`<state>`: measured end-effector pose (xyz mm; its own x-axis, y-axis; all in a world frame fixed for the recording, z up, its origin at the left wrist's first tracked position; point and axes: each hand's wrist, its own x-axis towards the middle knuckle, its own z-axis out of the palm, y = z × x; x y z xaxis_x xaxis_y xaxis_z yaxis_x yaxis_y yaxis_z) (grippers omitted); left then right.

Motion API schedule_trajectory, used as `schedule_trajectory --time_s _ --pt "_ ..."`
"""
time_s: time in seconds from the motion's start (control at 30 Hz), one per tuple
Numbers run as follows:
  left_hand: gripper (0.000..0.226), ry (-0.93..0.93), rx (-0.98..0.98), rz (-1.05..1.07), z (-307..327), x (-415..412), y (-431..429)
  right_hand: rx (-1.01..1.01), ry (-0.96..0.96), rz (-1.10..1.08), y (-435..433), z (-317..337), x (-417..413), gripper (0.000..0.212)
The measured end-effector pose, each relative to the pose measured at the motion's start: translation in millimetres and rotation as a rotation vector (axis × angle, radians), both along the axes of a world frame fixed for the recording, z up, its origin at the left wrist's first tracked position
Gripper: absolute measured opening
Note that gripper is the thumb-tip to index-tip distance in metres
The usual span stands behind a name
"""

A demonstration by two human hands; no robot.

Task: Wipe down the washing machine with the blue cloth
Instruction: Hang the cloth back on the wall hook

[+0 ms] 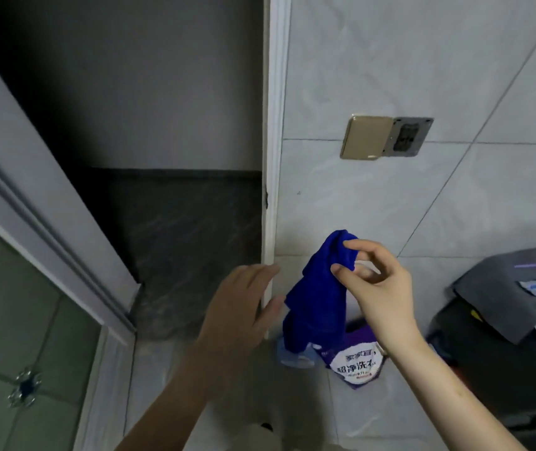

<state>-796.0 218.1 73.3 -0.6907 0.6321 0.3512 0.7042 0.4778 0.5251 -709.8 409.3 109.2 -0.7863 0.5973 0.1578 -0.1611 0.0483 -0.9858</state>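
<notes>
Soft matt blue cloth [317, 297] against glossy marbled wall tiles [390, 76] (brassy metallic socket cover [367, 137])

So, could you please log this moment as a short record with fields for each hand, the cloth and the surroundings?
right hand: raised, fingers pinching the blue cloth's top
blue cloth: bunched, hanging down in front of the tiled wall
left hand: open, empty, just left of the cloth
floor: purple-and-white detergent pouch below the cloth
wall: socket with gold cover swung open
wiping: not yet begun
</notes>
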Motion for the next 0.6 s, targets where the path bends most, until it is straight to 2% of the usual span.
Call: schedule_trajectory --time_s 0.17,0.33,0.47,0.6 --pt "0.04 0.118 0.166 -0.09 46.3 -52.9 51.7 0.132 0.084 -0.061 30.7 45.2 -51.5 0.029" --pt "0.036 0.292 0.311 -0.107 93.9 -74.6 104.8 0.115 0.178 -0.067 63.9 108.0 -87.9 0.018" --pt "0.051 0.227 0.407 0.005 132.8 -83.9 146.1 0.053 0.232 -0.005 90.5 155.4 -106.2 0.013" --pt "0.034 0.217 0.523 0.061 161.9 -96.7 181.3 0.051 0.29 0.009 111.4 193.4 -117.3 0.014"
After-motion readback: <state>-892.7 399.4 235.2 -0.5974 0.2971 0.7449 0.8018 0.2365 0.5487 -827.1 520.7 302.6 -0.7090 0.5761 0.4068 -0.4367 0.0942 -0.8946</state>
